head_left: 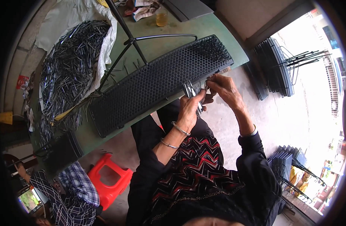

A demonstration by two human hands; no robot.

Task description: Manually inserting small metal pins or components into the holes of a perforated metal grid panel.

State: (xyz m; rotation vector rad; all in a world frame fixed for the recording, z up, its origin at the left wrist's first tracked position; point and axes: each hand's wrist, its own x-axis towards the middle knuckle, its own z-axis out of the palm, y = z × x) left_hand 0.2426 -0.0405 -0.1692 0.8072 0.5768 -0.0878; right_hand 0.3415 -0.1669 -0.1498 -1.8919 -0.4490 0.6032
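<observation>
Zigzag-print garment (pixel 195 171), hands (pixel 188 110) with thin strips (pixel 188 89), black panel (pixel 154 81), white-marked red label (pixel 22 82)

ok so you've got two hands (pixel 188 109), one honeycomb panel (pixel 158 81) beside them, two left-arm bangles (pixel 181 130), one drinking glass (pixel 161 19), one red stool (pixel 121 185) at your left

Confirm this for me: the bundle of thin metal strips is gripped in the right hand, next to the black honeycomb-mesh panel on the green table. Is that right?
Not quite: the head view shows the bundle of thin metal strips gripped in the left hand, not the right, next to the black honeycomb-mesh panel on the green table.
</observation>
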